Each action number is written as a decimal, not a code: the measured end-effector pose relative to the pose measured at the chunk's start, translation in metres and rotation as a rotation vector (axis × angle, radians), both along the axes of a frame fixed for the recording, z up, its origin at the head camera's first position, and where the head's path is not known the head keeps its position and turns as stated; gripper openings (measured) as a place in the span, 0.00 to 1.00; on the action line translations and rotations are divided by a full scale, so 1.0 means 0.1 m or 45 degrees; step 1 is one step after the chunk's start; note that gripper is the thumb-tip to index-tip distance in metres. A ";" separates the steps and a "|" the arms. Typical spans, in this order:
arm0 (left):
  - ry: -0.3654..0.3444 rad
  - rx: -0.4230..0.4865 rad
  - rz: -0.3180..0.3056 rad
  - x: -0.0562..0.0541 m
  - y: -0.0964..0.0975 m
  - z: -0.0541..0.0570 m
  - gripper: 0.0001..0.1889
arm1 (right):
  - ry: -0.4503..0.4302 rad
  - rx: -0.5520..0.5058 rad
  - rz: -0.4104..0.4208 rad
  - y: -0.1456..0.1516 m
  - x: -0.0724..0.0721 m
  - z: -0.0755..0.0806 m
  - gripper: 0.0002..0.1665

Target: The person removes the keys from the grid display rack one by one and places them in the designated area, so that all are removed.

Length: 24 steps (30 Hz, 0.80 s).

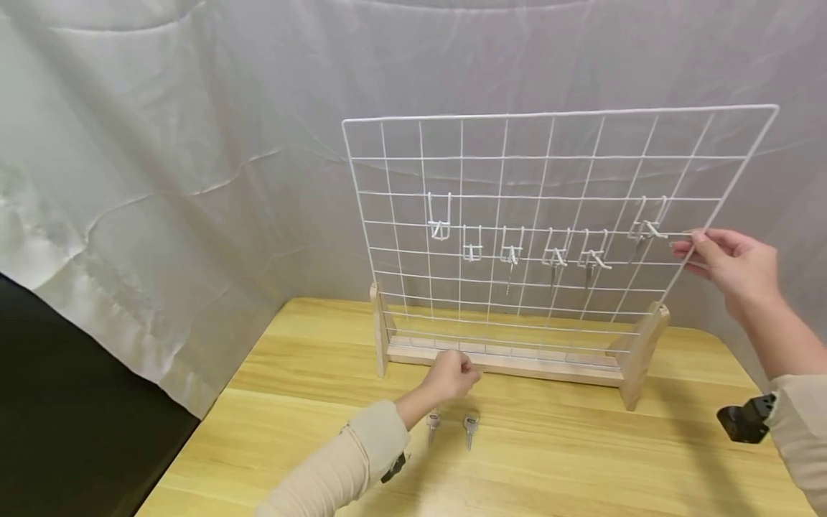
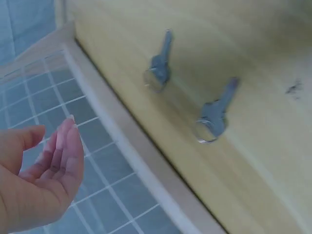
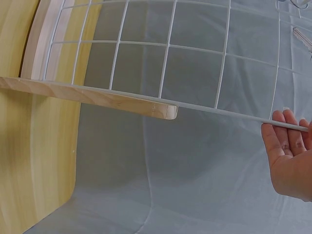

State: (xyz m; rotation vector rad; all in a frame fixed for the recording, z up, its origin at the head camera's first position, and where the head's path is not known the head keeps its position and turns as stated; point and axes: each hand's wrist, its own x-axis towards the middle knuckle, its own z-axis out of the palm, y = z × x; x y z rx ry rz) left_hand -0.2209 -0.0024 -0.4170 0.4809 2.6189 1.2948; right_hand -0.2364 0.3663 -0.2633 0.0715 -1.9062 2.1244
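My right hand (image 1: 736, 262) grips the right edge wire of a white wire grid panel (image 1: 562, 156), thumb in front and fingers behind. In the right wrist view, its fingertips curl around that wire. My left hand (image 1: 450, 375) is low before the stand's base, fingers loosely curved and holding nothing. Closer to me on the table lie two silver keys with rings, a left key (image 1: 433, 425) and a right key (image 1: 471, 429). White hooks, such as the upper left hook (image 1: 439, 228), hang on the grid. Keys hang from several hooks, one key (image 1: 553, 276) among them.
A wooden stand (image 1: 543, 368) with two upright end pieces holds the panel, which leans back. Beneath it is a yellow wood-grain table (image 1: 310, 402). Grey cloth (image 1: 258, 86) hangs behind and to the left. A black wrist camera (image 1: 746, 420) sits at my right sleeve.
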 end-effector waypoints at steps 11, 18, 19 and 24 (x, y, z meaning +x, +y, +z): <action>0.271 0.179 -0.050 -0.17 0.08 0.36 0.08 | 0.022 -0.003 0.004 0.00 0.01 -0.02 0.05; 0.397 0.293 0.068 -0.26 0.10 0.57 0.08 | 0.026 -0.011 0.023 0.00 0.01 -0.05 0.07; 0.415 0.326 0.081 -0.28 0.11 0.59 0.08 | 0.032 -0.011 0.022 0.00 0.01 -0.05 0.06; 0.470 0.542 0.150 -0.32 0.17 0.69 0.09 | 0.044 -0.023 0.021 0.00 0.01 -0.03 0.06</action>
